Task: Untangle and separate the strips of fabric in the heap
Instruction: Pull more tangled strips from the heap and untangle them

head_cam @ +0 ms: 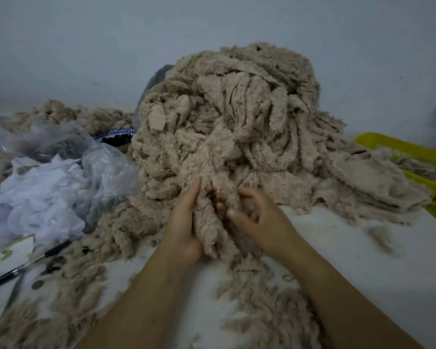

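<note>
Reaching in from the bottom edge, two bare forearms meet over a white table point(337, 235) strewn with loose beige fluff point(262, 311). Between the hands, one fluffy beige strip point(212, 230) runs from the front of the heap down toward the person, its lower end trailing onto the tabletop.

The left hand point(184, 222) lies along the strip's left side with the palm against it and the fingers straight, pointing up toward the heap. The right hand point(257, 215) is at the strip's right edge with its fingers curled into the pile of the fabric and the thumb out in front; it is blurred, so the exact hold is hard to read, but it appears to grip a fold. The two hands sit close together, with only the strip between them.

To the left, a black-handled tool point(35, 259) lies slantwise on the table, near white scraps point(40, 197) and a crumpled clear plastic bag point(106, 167). A small tuft lies apart on the right.

Behind the hands rises the heap point(237, 109), a tall tangled mound of the same beige strips that spills right onto a yellow basket point(393, 147). Farther back on the left is a smaller pile point(86, 114) of beige fabric, and beyond everything a plain pale wall point(212, 21).
</note>
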`<state>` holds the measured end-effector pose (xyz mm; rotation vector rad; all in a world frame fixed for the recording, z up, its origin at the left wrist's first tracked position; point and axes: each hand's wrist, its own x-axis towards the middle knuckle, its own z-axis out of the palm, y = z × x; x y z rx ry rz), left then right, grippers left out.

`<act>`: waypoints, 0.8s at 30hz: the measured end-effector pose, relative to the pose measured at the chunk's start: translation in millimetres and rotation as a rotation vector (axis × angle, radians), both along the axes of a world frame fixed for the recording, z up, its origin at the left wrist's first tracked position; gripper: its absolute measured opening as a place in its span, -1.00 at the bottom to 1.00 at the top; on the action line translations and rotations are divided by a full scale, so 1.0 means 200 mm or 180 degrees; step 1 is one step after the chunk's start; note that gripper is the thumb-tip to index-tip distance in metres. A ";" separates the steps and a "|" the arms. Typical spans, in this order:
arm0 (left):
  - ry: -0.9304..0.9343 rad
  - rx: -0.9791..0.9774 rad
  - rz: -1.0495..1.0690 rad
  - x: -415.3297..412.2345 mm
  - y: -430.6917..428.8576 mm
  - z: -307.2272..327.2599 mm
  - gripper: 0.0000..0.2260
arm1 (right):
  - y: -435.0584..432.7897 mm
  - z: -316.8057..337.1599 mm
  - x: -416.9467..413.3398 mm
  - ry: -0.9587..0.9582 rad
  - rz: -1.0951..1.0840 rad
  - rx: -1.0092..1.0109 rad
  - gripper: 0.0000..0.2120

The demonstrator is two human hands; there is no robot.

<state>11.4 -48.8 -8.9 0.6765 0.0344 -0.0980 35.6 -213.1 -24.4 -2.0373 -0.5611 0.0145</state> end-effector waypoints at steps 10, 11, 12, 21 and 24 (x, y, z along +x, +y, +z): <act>-0.0235 -0.0051 0.0198 0.03 0.02 -0.01 -0.73 | -0.06 0.01 0.05 0.0188 -0.0902 0.0415 -0.86; -0.0212 0.0305 0.0272 0.02 0.01 -0.01 -0.71 | -0.05 0.01 0.05 0.0341 -0.0884 0.0510 -0.76; -0.0198 0.0977 0.0408 0.02 0.00 -0.01 -0.70 | -0.04 0.02 0.04 0.0478 -0.0904 0.0536 -0.64; -0.0450 0.3195 0.0330 -0.02 -0.08 -0.03 -0.95 | -0.04 0.03 0.04 0.0056 -0.1005 0.0750 -0.54; -0.0100 0.1790 0.0080 -0.02 -0.07 -0.02 -0.83 | -0.03 0.02 0.04 -0.0011 -0.0989 0.0770 -0.54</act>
